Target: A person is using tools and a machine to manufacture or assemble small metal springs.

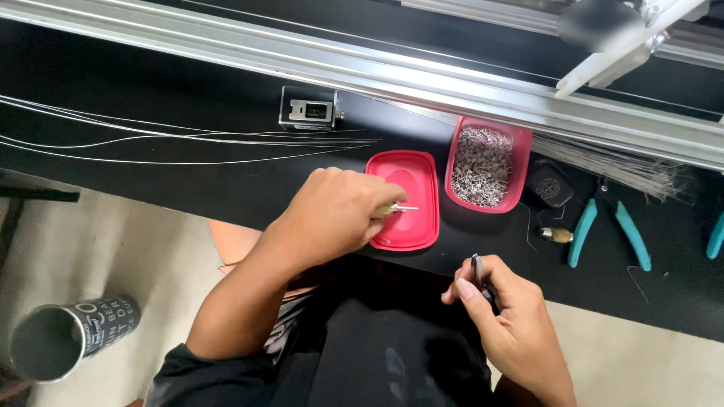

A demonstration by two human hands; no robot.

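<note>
Black bench (pixel 188 188): wires (pixel 188 139), red lid (pixel 407 200), red tray (pixel 520 162), teal pliers (pixel 607 230).

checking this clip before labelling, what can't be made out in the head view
- Left hand: its fingers hide all but the metal tip of the small tool it grips.
- Right hand: the dark slim tool is mostly covered by fingers; kind unclear.
- Small metal parts in the red tray: too small to identify.
- Teal handle: cut off by the right edge.
- Top-right fixture: blurred.

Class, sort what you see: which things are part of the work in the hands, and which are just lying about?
In use: left hand with small tool; right hand with tweezers; red lid; red tray of metal parts.
Lying about: teal cutters; wires; can.
</note>
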